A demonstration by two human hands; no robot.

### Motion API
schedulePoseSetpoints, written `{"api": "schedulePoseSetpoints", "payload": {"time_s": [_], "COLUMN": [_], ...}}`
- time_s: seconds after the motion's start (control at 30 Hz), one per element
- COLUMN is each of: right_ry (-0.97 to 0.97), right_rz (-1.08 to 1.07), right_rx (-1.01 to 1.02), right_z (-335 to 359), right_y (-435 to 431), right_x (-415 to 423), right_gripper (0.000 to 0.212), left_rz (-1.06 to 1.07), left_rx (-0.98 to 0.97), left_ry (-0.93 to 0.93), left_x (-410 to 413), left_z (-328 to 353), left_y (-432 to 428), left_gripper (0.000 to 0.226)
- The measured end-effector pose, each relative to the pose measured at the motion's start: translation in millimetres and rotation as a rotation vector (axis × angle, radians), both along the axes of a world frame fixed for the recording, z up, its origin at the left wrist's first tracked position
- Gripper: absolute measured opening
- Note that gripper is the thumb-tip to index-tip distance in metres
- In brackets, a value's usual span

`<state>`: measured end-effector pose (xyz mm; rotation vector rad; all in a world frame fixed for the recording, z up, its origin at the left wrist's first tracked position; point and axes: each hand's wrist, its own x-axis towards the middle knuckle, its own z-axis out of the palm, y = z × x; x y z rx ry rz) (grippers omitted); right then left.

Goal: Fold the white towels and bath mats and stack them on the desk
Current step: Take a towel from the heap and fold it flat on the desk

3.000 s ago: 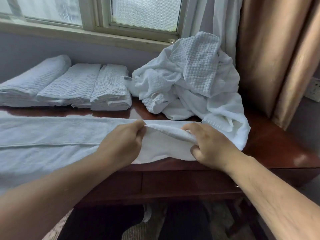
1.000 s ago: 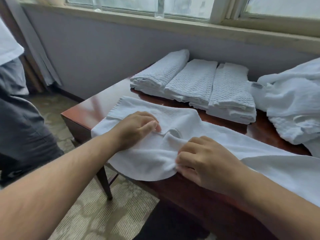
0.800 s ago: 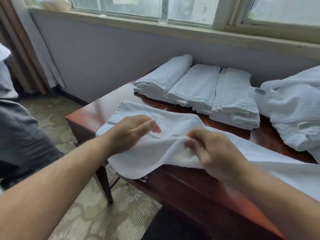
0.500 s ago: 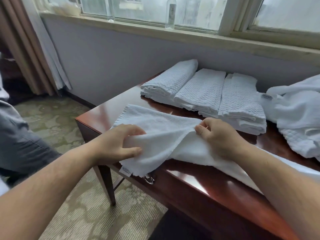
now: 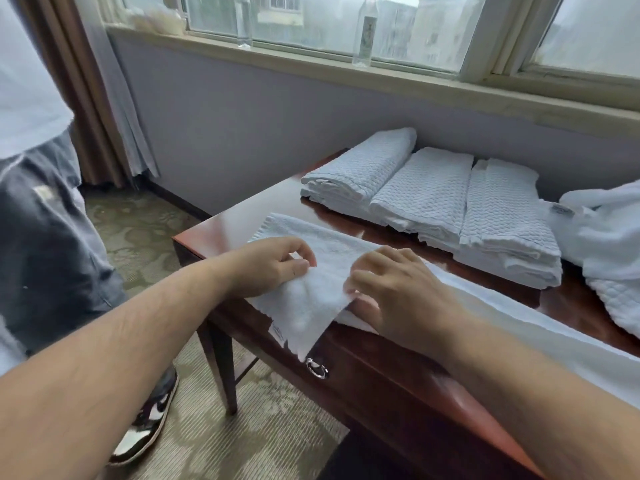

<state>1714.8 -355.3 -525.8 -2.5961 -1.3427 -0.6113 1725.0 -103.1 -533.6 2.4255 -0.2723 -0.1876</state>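
A long white towel point(image 5: 313, 301) lies along the front of the dark wooden desk point(image 5: 221, 226), its left end folded over and one corner hanging past the front edge. My left hand point(image 5: 273, 266) rests on that end, with thumb and forefinger pinching the cloth. My right hand point(image 5: 398, 292) sits just to its right, fingers curled over the folded flap and thumb tucked beneath it. Three folded waffle-weave towels point(image 5: 427, 192) lie side by side at the back of the desk. A heap of unfolded white linen point(image 5: 611, 244) sits at the right.
Another person point(image 5: 45, 237) in dark trousers and sneakers stands close to the desk's left end. Two clear bottles point(image 5: 363, 32) stand on the windowsill behind. A ring pull point(image 5: 317, 368) hangs on the desk drawer front. Brown curtains point(image 5: 93, 109) hang at the left, above patterned carpet.
The lifted towel end has been laid down flat on the desk's left front corner. Both hands came lower and closer together on it, and the view swung further left.
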Motion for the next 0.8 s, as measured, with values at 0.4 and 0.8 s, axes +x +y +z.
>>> {"api": "schedulePoseSetpoints", "payload": {"time_s": [0.4, 0.8], "right_ry": [0.453, 0.306], "right_rz": [-0.441, -0.421], "right_rx": [0.509, 0.435], "right_z": [8, 11], "right_y": [23, 28], "right_x": [45, 50], "right_gripper": [0.044, 0.036], "left_rz": [-0.021, 0.174], "left_rx": [-0.087, -0.286], "left_ry": [-0.411, -0.389], "left_x": [-20, -8], "left_z": [-23, -27], "left_y": [35, 32], "left_gripper": [0.054, 0.027]}}
